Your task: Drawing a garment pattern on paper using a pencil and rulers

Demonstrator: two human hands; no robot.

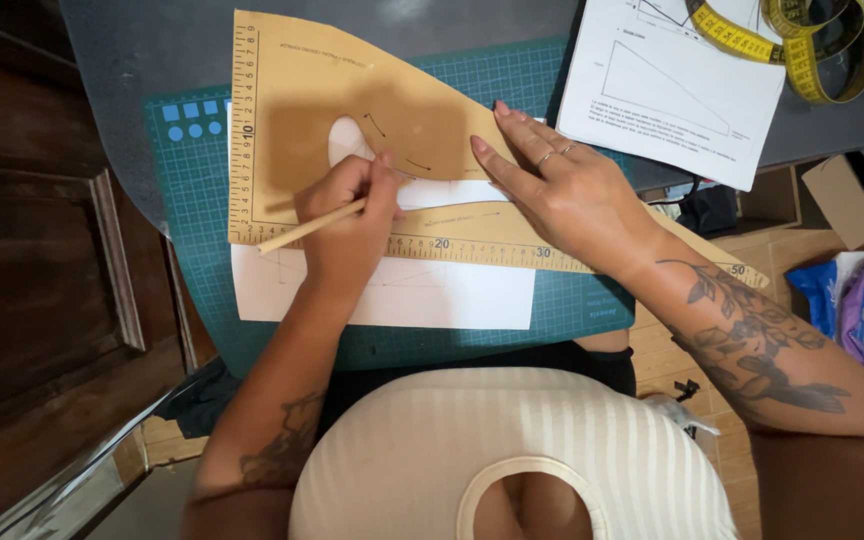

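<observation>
At frame centre, the left hand (352, 215) gripped a thin wooden pencil (310, 226) — the right hand (564, 190) pressed open-fingered on a tan curved pattern ruler (292, 90).

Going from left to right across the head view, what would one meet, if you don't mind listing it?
Dark wooden door → pencil → left hand → right hand → printed sheet with a triangle diagram → yellow tape measure → blue and purple bags.

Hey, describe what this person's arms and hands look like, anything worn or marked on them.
Both arms are bare, with no sleeves reaching them. The right hand wears thin silver rings on two fingers, and its forearm carries a dark floral tattoo. The left hand shows no rings; a dark tattoo marks that arm.
</observation>
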